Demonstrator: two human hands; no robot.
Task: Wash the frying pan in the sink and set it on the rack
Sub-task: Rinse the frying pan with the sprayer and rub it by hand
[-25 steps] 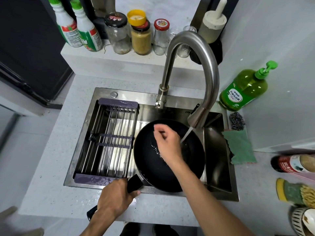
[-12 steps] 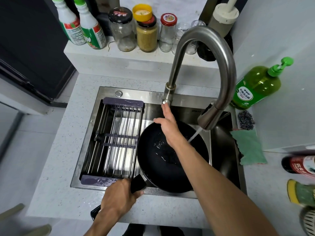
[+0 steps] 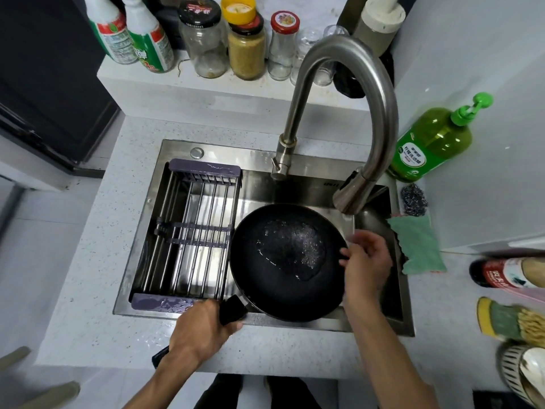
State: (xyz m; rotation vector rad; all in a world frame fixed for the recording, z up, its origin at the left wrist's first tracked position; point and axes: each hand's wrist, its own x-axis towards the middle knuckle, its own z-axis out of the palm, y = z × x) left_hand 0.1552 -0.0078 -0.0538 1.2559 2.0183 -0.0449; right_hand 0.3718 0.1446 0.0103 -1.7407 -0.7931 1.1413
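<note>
Head view: frying pan (image 3: 287,261) holding shallow water sits in sink (image 3: 259,165).

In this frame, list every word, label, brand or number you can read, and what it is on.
Nothing reads with certainty.
Green dish soap bottle: white label with Chinese characters, too blurred to quote.
Two green-and-white spray bottles: label print too small.
Red-labelled bottle lying at right: white characters, blurred.
Black-lidded jar: lid print unreadable.
Sink back wall: small stamped mark, illegible.
</note>
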